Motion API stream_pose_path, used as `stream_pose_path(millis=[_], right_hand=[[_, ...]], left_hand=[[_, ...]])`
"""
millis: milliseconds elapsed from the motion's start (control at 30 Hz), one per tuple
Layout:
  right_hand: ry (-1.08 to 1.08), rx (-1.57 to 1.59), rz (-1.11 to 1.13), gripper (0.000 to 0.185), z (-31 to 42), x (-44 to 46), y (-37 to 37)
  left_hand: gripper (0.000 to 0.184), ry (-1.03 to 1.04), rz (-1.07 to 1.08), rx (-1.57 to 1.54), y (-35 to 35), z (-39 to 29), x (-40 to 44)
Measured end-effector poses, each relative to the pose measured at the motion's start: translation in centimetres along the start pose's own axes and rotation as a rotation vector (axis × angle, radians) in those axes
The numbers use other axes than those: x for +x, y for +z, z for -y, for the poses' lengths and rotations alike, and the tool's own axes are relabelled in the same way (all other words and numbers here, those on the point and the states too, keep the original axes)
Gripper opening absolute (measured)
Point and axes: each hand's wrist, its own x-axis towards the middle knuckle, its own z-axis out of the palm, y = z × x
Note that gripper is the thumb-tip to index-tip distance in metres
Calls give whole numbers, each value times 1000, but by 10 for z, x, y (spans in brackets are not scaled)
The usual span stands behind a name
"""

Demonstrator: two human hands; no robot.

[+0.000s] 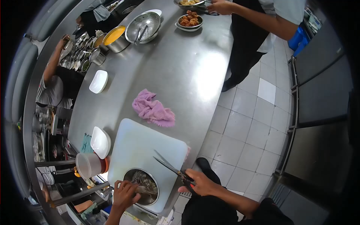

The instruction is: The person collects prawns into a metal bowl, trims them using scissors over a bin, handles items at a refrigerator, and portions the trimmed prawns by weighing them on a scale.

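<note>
A round metal bowl (157, 195) stands on the white cutting board (150, 146) and holds greyish pieces that look like raw shrimp. My left hand (126, 193) reaches over the bowl's left rim, its fingers bent down at the pieces; what they grip is too small to make out. To the right of the bowl, my right hand (198, 182) is closed round the handles of a pair of scissors (170, 167). The blades are spread and point up and left over the board.
Beyond the board lies a pink cloth (153, 108). White dishes (100, 142) and a plastic tub (88, 165) are at the left. A colander (143, 27), an orange-filled pot (117, 44) and a fried-food bowl (189, 20) stand farther back. A co-worker (255, 22) is at the upper right.
</note>
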Motion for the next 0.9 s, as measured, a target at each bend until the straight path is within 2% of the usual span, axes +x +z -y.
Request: stream_pose_path(millis=[100,167,233,300,333,367,433,467,500,533,567,667,733,767,833,900], right_hand=[[-53,44,-66,52,-8,-1,-7],[-116,8,-146,50,-15,-1,-4],[-158,14,-156,47,-4,0,-3],[-192,-47,-238,48,15,-6,3],[-156,-76,-211,51,30,-11,4],[-111,-94,-152,55,47,-13,8],[-161,-365,-107,67,88,-10,32],[-245,-527,-56,73,106,-5,52],[-343,-690,-25,79,122,1,75],[-493,-800,41,82,136,8,101],[-641,-910,87,84,150,16,122],[-710,-1024,307,85,159,46,194],[-782,-1085,411,86,172,59,233],[-756,-1081,483,87,178,61,250],[-722,-1088,564,89,186,58,276],[-727,-1068,622,91,192,54,297]], left_hand=[[41,-98,26,-56,-23,-9,0],[37,-294,-101,-71,-33,-12,-8],[36,-302,-94,-48,-57,-9,-19],[34,-378,-175,-46,-76,5,-60],[32,-399,-271,-30,-83,13,-86],[29,-600,-314,-78,-92,14,-116],[29,-728,-504,-68,-111,15,-170],[32,-887,-438,-149,-122,23,-199],[32,-846,-491,-179,-131,21,-220],[33,-943,-440,-354,-139,24,-242],[33,-954,-454,-404,-141,24,-261],[33,-944,-565,-500,-128,24,-313],[32,-917,-549,-490,-127,20,-342],[32,-930,-567,-503,-123,20,-354],[32,-830,-606,-491,-119,20,-370],[31,-867,-583,-508,-120,17,-379]])
